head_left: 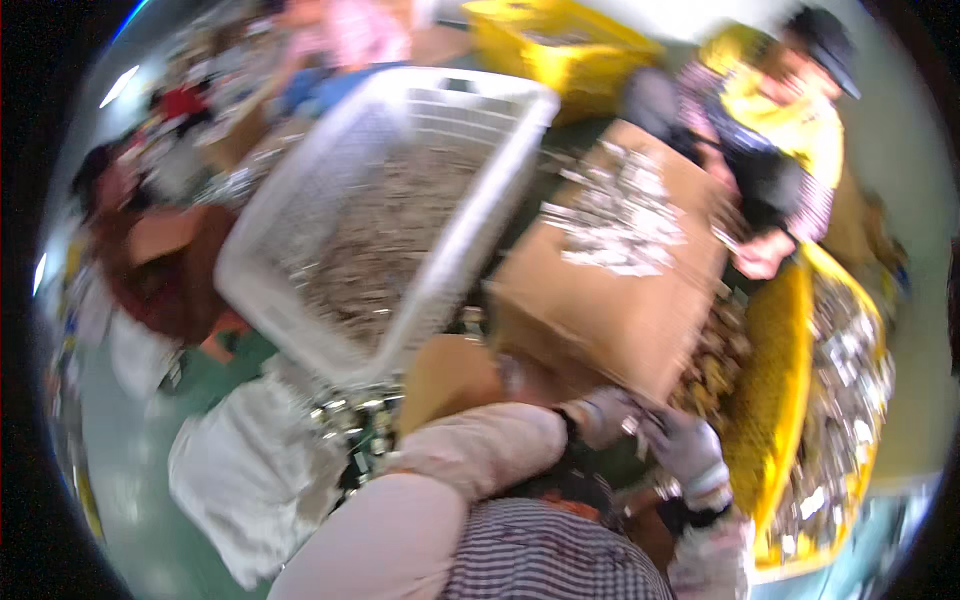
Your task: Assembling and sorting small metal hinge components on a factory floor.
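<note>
A small, pale, blurred piece (641, 441) shows between a worker's left hand in a pale glove (603, 416) and right hand in a pale glove (688, 450), beside a brown cardboard box (615, 315); blur hides whether either hand's fingers grip it. Thin silvery pieces (625, 225) top the box, between a white plastic basket (483, 225) and a yellow plastic basket (765, 420).

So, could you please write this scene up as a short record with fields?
Box: brown cardboard, silvery pieces spread on top
Left hand: gloved, by the box's near edge; grip blurred
Right hand: gloved, beside the left; grip unclear
White crate: left of the box, small pieces inside
Yellow crate: right of the hands, shiny pieces inside
Co-worker: beyond the box, in yellow
</note>
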Demonstrator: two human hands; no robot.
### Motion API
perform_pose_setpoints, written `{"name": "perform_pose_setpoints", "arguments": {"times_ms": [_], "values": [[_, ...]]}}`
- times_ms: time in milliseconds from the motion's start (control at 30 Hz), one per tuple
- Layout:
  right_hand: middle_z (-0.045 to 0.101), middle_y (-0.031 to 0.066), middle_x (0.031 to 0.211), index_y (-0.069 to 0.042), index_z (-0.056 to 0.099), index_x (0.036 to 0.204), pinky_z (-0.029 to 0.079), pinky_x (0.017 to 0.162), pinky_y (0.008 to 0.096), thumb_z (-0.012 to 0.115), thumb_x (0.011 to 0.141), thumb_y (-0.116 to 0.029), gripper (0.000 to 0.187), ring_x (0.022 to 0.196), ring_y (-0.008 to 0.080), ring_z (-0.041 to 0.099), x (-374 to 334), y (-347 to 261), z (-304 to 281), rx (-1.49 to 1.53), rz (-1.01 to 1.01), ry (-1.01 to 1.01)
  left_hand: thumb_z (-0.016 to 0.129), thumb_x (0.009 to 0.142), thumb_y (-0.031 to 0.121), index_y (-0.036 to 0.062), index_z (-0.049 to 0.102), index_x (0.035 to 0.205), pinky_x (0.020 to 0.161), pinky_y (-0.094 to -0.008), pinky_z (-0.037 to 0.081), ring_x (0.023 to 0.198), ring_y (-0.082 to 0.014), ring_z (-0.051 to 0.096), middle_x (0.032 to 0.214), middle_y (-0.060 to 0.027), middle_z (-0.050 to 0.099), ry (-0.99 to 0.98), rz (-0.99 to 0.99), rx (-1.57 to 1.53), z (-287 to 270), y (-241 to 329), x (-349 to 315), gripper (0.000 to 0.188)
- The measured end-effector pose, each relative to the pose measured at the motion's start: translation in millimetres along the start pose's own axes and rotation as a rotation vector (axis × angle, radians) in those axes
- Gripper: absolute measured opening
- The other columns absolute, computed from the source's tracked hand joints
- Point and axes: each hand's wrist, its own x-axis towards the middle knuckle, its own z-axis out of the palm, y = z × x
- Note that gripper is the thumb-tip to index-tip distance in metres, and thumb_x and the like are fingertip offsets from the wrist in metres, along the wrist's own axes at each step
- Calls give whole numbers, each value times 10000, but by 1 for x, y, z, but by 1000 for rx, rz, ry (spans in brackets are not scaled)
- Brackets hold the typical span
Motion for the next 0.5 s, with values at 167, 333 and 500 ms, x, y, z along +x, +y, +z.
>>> {"name": "perform_pose_setpoints", "arguments": {"times_ms": [167,333,500], "values": [[642,151,917,-123,604,1045,493,721,402,502,891,-402,334,838,338,617,2,22,12,-53,-140,72,543,778,154,132,666,978,916,-337,444,1086,-248,550,1053,-68,650,-156,110,265,98,-64,17,235],[638,158,892,-120,577,1081,491,705,408,511,887,-373,326,812,333,617,-13,36,10,-105,-58,57,725,739,271,118,596,1127,1032,-321,329,1217,-169,430,1223,31,572,-73,-475,-1195,129,-78,34,437],[638,152,899,-105,584,1100,491,713,390,504,901,-344,321,827,327,616,-17,49,15,-113,-83,64,596,860,218,45,576,1153,858,-296,454,995,-248,591,1099,-118,631,6,-583,-882,97,-49,39,341]]}}
